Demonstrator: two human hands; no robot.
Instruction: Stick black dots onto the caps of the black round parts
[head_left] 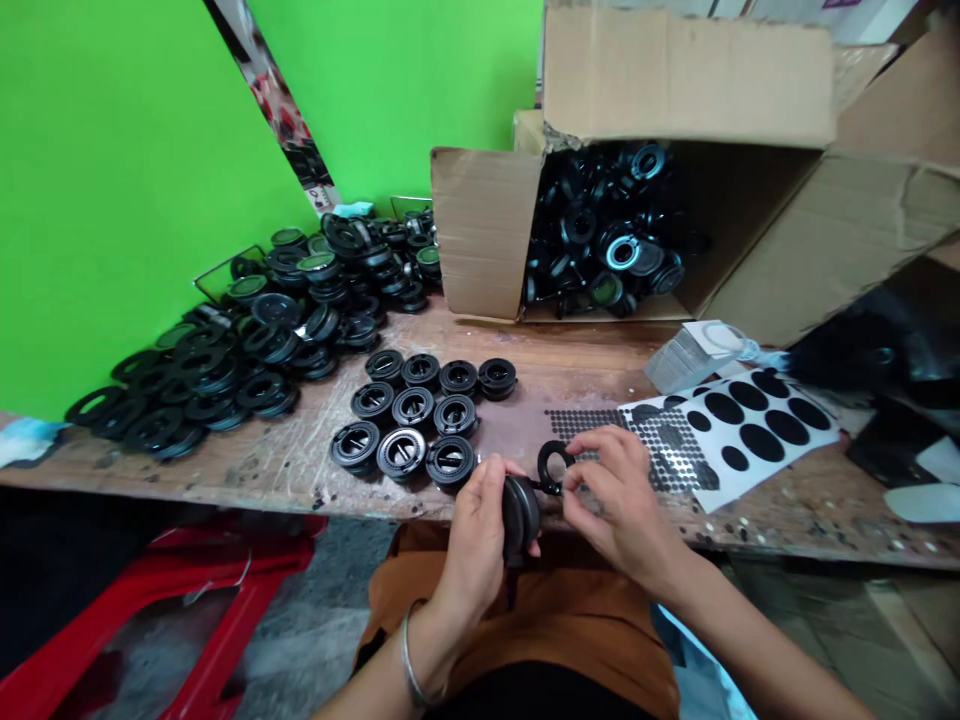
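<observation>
Low over the table's front edge, my left hand [480, 515] grips a thick round black plastic part [520, 518] turned on its side. Just to the right, my right hand [611, 490] has its thumb and forefinger closed at the edge of a flat black ring [553, 468]. The ring sits close to the round part; whether they are joined I cannot tell. Left of my hands, several round black parts [401, 453] lie in rows, each with a slotted bar across its middle. Right of my hands is a sheet of small black dots [664, 445].
A wooden table [300, 480] runs across. Round black parts are heaped [277, 310] against the green wall [135, 150]. An open cardboard box [487, 230] on its side holds more. White sheets with black discs [787, 430] and a card stack [686, 360] lie right; a red chair [225, 600] stands below left.
</observation>
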